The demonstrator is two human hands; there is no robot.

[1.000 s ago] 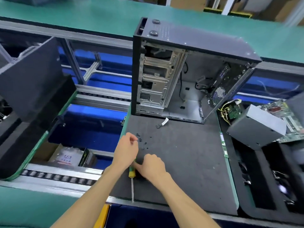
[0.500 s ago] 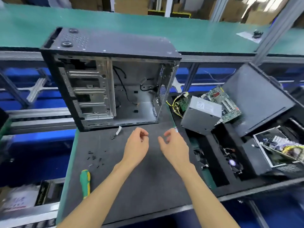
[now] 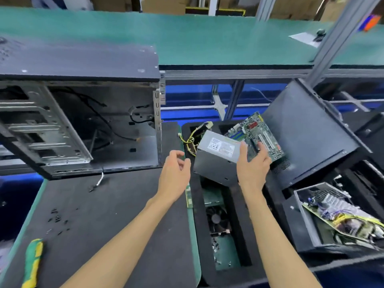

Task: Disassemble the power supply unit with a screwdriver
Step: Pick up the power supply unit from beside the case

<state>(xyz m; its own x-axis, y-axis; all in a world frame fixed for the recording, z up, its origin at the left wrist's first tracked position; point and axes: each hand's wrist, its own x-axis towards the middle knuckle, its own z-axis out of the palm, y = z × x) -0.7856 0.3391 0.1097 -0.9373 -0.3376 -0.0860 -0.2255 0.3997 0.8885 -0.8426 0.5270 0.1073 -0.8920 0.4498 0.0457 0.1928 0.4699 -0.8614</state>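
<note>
The grey metal power supply box [image 3: 216,157] sat tilted in the black foam tray [image 3: 239,204], against a green circuit board [image 3: 261,136]. The right hand [image 3: 252,165] touched its right edge with fingers spread; the left hand [image 3: 175,173] hovered near, loosely curled and empty. The green-and-yellow screwdriver [image 3: 33,262] lay on the dark mat [image 3: 116,204].

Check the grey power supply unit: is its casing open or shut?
Shut. The power supply unit shows unbroken grey panels, its label on top; no internals visible.
</note>
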